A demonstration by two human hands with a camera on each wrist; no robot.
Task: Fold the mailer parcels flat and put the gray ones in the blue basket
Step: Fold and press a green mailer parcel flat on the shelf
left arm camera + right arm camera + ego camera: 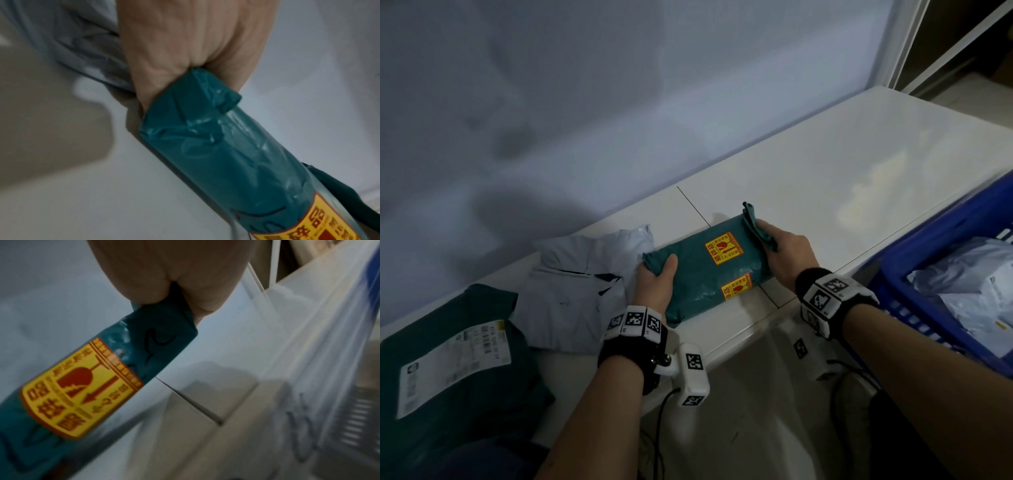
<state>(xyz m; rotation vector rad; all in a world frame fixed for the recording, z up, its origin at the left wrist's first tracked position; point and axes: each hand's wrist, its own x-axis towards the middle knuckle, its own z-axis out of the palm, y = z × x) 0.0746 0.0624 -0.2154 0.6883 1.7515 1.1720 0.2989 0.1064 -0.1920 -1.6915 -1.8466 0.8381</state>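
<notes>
A teal mailer parcel [709,270] with yellow-and-red fragile stickers lies on the white table [825,192] in the head view. My left hand [657,281] grips its near-left end, thumb on top. My right hand [782,248] pinches its far-right end, where a loose flap sticks up. The left wrist view shows the teal parcel [216,154] running out of my left hand [191,53]. In the right wrist view my right hand [170,277] holds the stickered parcel [86,386]. A crumpled gray mailer [585,281] lies just left of the teal one. The blue basket [941,260] stands at the right.
A dark green parcel [448,370] with a white shipping label lies at the near left. Gray and white mailers [969,291] fill the blue basket. A pale wall [585,102] runs behind the table. Cables hang below the table's front edge.
</notes>
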